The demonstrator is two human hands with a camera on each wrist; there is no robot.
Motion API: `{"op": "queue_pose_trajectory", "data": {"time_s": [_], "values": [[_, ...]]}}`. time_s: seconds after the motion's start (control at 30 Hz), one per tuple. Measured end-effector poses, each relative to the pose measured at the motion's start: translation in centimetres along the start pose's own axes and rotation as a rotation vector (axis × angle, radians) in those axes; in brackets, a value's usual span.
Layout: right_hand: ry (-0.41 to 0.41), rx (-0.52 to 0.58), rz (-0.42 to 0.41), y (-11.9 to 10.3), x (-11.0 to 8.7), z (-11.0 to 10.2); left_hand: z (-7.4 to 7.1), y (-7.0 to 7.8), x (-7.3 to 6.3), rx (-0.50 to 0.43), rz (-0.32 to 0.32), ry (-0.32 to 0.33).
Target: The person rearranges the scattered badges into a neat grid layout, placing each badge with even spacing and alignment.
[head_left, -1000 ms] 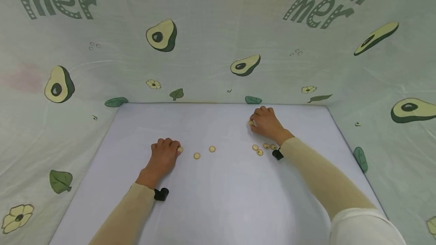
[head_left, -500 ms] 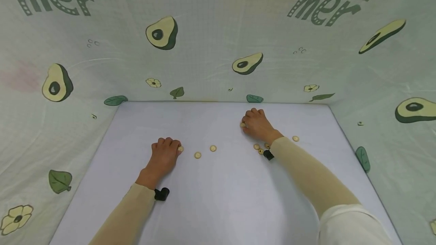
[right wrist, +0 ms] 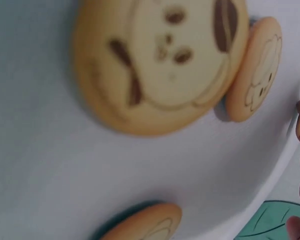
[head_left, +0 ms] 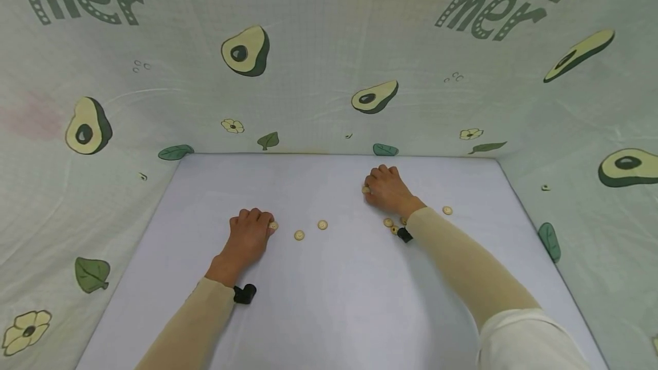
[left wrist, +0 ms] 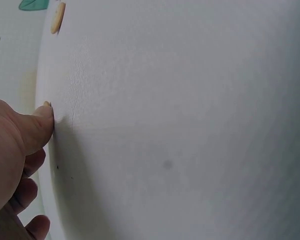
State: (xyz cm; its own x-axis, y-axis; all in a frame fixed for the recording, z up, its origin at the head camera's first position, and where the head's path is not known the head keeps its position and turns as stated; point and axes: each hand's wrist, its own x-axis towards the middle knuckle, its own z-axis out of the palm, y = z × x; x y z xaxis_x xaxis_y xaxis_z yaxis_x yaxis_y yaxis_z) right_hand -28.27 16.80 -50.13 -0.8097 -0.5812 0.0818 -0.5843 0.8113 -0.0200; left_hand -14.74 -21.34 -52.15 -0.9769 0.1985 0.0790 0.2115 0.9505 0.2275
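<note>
My left hand is at the left of the white table, thumb and fingers pinching a small round tan disc close over the surface. In the left wrist view only a sliver of this disc shows past the thumb. Farther back and to the right, my right hand pinches a matching disc by its edge. Its remaining fingers are curled. Cartoon animal faces mark the discs in the right wrist view, including a large dog-faced disc and a smaller-looking one beside it.
Two loose discs lie between the hands. A cluster sits below the right wrist, partly hidden by its black wrist camera. Another disc lies right of that forearm. Avocado-patterned cloth hangs behind the white tabletop.
My right hand has moved left and slightly nearer with its disc, then paused. The disc right of the forearm has come into view, while part of the cluster is now covered. My left hand stays put.
</note>
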Motion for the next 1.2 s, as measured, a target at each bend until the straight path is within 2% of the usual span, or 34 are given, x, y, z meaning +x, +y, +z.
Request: {"op": "queue_pose_trajectory", "data": {"time_s": [0.37,1.2], "values": [[0.031,-0.021,-0.015,0.05,-0.06,0.27,0.07,-0.02,0.03,-0.005,-0.001,-0.005],[-0.013,0.008,0.023,0.16,0.07,0.62,0.18,0.09,0.05,-0.002,-0.007,0.006]]}}
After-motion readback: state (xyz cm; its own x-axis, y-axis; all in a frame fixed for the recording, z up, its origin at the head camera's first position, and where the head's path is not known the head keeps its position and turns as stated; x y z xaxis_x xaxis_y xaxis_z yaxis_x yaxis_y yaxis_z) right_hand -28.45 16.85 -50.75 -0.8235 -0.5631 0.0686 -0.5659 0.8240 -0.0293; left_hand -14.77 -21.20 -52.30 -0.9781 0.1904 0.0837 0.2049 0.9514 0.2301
